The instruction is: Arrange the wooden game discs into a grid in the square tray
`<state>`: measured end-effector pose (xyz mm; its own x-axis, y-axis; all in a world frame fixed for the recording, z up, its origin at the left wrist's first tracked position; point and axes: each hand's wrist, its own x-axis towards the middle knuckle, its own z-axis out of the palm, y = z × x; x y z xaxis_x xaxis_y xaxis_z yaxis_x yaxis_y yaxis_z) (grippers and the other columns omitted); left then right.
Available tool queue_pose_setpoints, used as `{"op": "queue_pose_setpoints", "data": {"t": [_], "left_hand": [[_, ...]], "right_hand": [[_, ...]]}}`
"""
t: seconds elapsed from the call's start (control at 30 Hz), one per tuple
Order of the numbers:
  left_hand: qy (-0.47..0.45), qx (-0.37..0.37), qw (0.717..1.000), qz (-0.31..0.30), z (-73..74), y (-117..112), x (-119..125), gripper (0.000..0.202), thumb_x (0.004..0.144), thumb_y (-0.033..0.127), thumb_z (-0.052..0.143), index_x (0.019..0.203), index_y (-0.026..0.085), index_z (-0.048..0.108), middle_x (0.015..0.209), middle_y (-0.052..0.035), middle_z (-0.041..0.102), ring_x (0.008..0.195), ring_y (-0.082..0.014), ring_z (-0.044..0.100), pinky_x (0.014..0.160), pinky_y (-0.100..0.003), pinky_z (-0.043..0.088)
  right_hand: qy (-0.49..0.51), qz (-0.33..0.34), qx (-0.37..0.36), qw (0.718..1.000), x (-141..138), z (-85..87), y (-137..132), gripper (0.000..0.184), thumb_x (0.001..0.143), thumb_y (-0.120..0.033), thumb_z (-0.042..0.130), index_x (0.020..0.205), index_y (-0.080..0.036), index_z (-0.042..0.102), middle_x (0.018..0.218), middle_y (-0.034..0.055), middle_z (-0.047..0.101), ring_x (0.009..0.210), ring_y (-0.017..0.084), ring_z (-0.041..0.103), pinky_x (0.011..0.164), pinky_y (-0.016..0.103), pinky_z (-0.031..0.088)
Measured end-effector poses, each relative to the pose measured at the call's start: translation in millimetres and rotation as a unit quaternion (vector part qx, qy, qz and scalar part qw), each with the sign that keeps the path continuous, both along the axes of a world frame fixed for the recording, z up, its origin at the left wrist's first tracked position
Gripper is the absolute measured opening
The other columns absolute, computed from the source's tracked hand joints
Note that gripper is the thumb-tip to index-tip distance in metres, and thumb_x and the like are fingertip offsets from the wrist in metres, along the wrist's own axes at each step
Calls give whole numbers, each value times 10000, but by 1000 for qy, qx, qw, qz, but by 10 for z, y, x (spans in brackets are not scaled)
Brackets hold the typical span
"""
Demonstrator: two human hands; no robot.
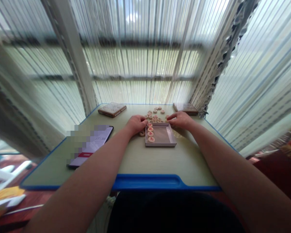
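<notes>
I am watching the left hand (pixel 135 124) and right hand (pixel 181 119) flanking the tray (pixel 160 144), with chess pieces (pixel 155 115) lying toward the counter's (pixel 140 161) far edge. Both grips are curling narrow, and I cannot tell whether either is holding a piece.

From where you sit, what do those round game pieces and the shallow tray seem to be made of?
The round pieces look like smooth pale wood: tan faces, red marks. The shallow tray seems grey cardboard or thin plastic, matte, with thin walls; blur leaves it open.
</notes>
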<state>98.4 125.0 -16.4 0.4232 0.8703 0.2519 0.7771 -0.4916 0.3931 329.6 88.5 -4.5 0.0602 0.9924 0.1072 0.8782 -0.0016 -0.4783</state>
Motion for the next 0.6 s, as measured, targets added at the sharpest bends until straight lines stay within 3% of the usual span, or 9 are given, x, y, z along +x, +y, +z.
{"op": "queue_pose_setpoints", "data": {"t": [0.27,0.47,0.6], "left_hand": [[6,7,1000,-2,-2,-1,-5,316,736,348,419,781,173,677,765,-36,667,690,-135,562,601,-203,389],[4,3,1000,-2,-17,17,-4,313,735,355,422,773,175,675,748,-32,660,682,-132,556,608,-203,388],[-2,8,1000,-17,-32,37,-14,318,734,353,416,768,167,672,738,-34,656,674,-135,552,599,-210,386]], "right_hand": [[-42,14,74,996,19,-31,2,320,681,-364,594,922,-172,680,809,35,689,696,149,618,682,231,450],[-98,20,53,994,-4,-1,-19,332,716,-458,545,890,-217,693,887,48,677,812,186,596,744,272,432],[-86,87,81,989,-29,12,-35,262,755,-346,532,916,-210,688,945,45,654,867,162,578,798,239,412]]}}
